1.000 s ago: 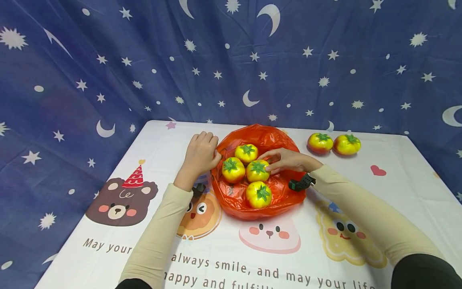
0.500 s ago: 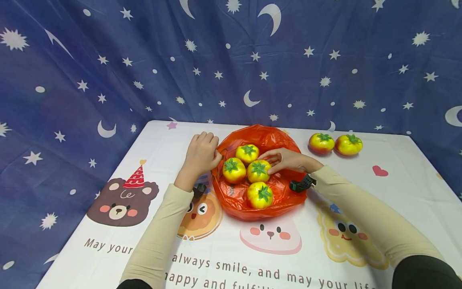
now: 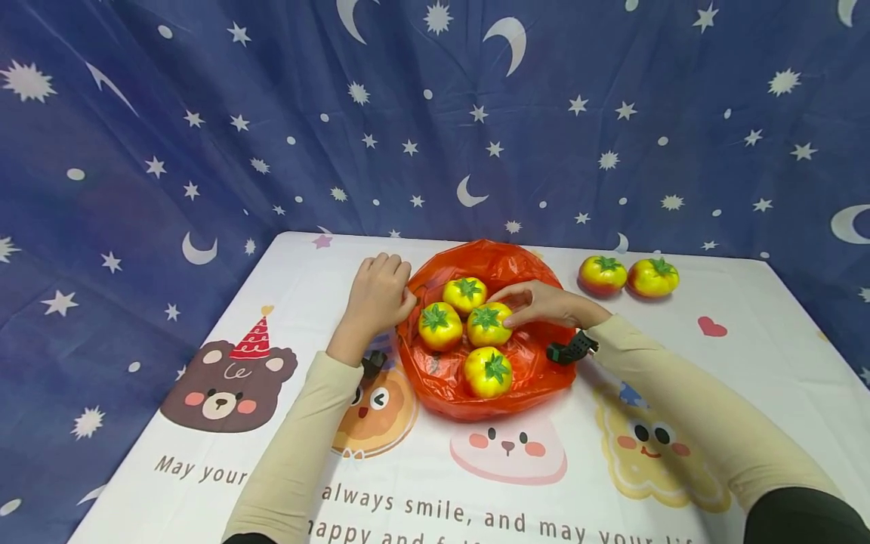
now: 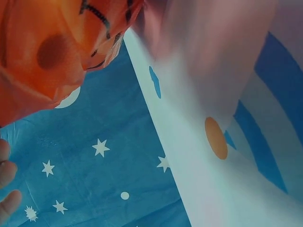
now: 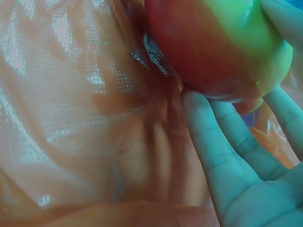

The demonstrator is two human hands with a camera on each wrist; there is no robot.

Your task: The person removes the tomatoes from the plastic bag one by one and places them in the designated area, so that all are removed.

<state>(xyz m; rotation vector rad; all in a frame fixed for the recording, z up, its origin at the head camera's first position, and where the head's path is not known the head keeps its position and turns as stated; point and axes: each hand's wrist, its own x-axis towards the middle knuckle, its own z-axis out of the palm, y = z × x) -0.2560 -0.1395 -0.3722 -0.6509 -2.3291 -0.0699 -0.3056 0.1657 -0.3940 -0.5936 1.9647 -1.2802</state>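
Note:
A red plastic bag (image 3: 519,378) lies spread open on the table. My left hand (image 3: 377,296) grips its left edge with curled fingers; in the left wrist view the hand (image 4: 208,38) is blurred beside the bag (image 4: 42,52). My right hand (image 3: 544,304) reaches in from the right and holds a yellow-red tomato (image 3: 489,325) with a green leafy top between thumb and fingers. In the right wrist view fingers touch the underside of that tomato (image 5: 222,52). Around it in the bag sit a back tomato (image 3: 464,295), a left tomato (image 3: 439,327) and a front tomato (image 3: 487,372).
Two more tomatoes, one (image 3: 602,276) beside another (image 3: 653,278), sit on the table right of the bag. A white printed cloth (image 3: 272,461) covers the table. A blue starry curtain (image 3: 435,121) hangs along the back and left.
The held tomato has shifted slightly right, away from the left tomato, with my right hand. My left hand keeps its place at the bag's edge. The head view has tilted slightly.

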